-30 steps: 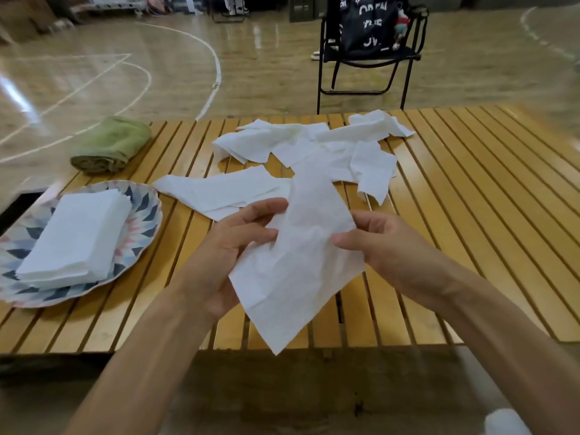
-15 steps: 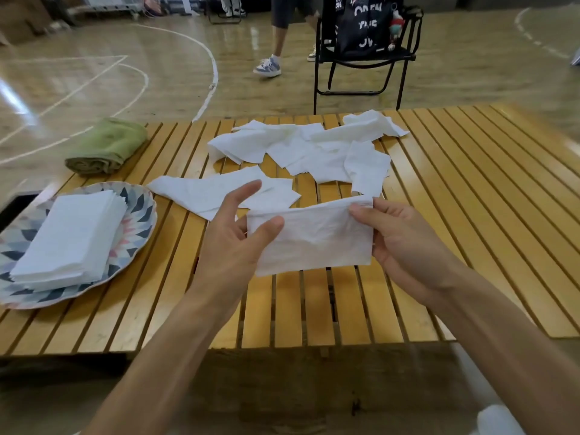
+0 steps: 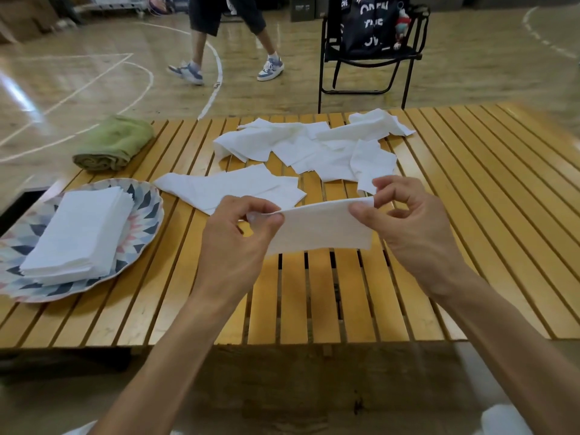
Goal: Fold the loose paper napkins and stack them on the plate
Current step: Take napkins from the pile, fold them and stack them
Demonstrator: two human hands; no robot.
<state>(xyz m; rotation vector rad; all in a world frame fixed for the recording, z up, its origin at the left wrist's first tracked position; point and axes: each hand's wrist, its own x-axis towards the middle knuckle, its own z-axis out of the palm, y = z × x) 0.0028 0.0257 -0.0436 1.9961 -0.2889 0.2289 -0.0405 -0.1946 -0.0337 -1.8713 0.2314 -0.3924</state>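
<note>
I hold one white paper napkin (image 3: 320,227), folded in half, in the air just above the slatted table. My left hand (image 3: 238,237) pinches its upper left corner and my right hand (image 3: 405,224) pinches its upper right corner. Behind it a loose pile of unfolded napkins (image 3: 314,146) lies across the table's middle, with two more flat napkins (image 3: 232,189) nearer to me. At the left a patterned plate (image 3: 147,215) carries a neat stack of folded napkins (image 3: 81,233).
A rolled green towel (image 3: 113,142) lies at the table's far left corner. The wooden slat table (image 3: 470,215) ends close to my body. Beyond it stand a black folding chair (image 3: 370,48) with a bag and a person's legs (image 3: 229,36) on the gym floor.
The napkin went from open and hanging diagonally to folded in half. My hands have since shifted to pinch its top corners, stretching it flat. A person has walked into view behind the table.
</note>
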